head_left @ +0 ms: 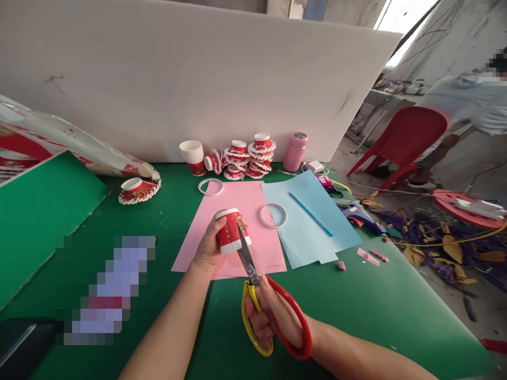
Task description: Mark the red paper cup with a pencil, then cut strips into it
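My left hand [209,241] is closed around a red paper cup [231,227] with white ends, held tilted above the pink paper [190,253]. In my right hand [269,311] is a pair of scissors [247,261] with one yellow and one red handle loop. The blades point up and reach the cup's side; whether they cut into it I cannot tell. Beneath and beyond lie two rolls of tape: one [272,216] where the pink and blue papers meet, the other [210,187] at the pink sheet's far edge. A blue pencil [311,214] rests on the blue paper [304,248].
Along the white board [178,79] stand stacked paper cups [193,155], several fringed cut cups [237,158] and a pink bottle [296,152]. A glue gun [362,219] lies at right. Another fringed cup [138,191] is at left. A person [451,105] is beside a red chair [407,134].
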